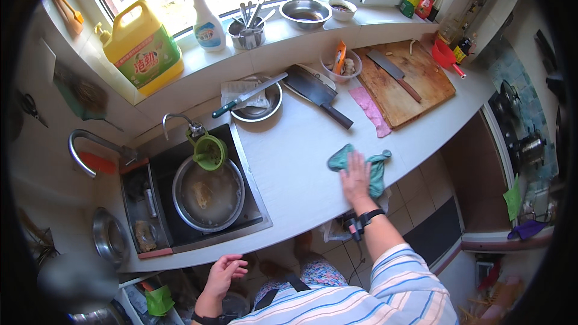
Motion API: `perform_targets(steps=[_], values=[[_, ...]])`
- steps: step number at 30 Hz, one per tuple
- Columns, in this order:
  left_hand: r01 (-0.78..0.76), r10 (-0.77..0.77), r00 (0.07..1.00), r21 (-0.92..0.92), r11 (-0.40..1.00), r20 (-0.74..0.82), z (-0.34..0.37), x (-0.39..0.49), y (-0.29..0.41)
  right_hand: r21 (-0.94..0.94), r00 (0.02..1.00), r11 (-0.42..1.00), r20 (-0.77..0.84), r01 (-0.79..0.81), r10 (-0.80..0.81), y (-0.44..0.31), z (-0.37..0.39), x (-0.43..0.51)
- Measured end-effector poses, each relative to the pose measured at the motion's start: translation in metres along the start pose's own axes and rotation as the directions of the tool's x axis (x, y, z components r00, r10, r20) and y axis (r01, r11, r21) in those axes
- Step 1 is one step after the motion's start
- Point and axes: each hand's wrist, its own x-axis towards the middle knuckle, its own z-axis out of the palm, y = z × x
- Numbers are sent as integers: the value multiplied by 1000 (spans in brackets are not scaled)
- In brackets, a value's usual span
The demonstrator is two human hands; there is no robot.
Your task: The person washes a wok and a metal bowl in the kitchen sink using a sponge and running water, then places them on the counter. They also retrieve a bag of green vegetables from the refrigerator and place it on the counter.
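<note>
My right hand [356, 178] presses a green cloth [377, 177] onto the white countertop [293, 176], near its front edge. The fingers stretch forward over the crumpled cloth, and part of it is hidden under the palm. In front of my body, just off the counter's edge by the sink, my left hand [224, 274] hangs in the air with loosely bent fingers and nothing in it. Beyond the cloth lie a pink cloth [370, 110] and a cleaver with a dark blade [316, 92], its handle pointing towards me.
A wooden cutting board [384, 85] carries another cleaver [393, 72]. A green-handled knife [248, 95] rests across a metal bowl [266, 110]. In the sink [259, 210], a basin [178, 205] holds cloudy water below a green strainer [210, 151]. A yellow detergent jug [146, 49] stands on the sill.
</note>
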Motion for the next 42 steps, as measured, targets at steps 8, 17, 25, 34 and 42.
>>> perform_targets(steps=[8,17,25,34,42], values=[[-31,31,998,-6,1000,51,32,12,26,329,855,827,98,455,-509,-127,12,15],[27,-43,993,-146,989,-109,6,3,-5,294,926,933,246,210,-286,-230,51,125],[-54,36,993,-162,985,-112,-30,26,15,421,710,670,82,612,-700,-187,12,-16],[-55,55,998,-28,998,1,-22,55,50,200,975,958,-131,206,-182,18,-68,-65],[-70,62,990,58,996,125,22,60,53,-36,990,999,-140,-30,24,0,-1,18]])
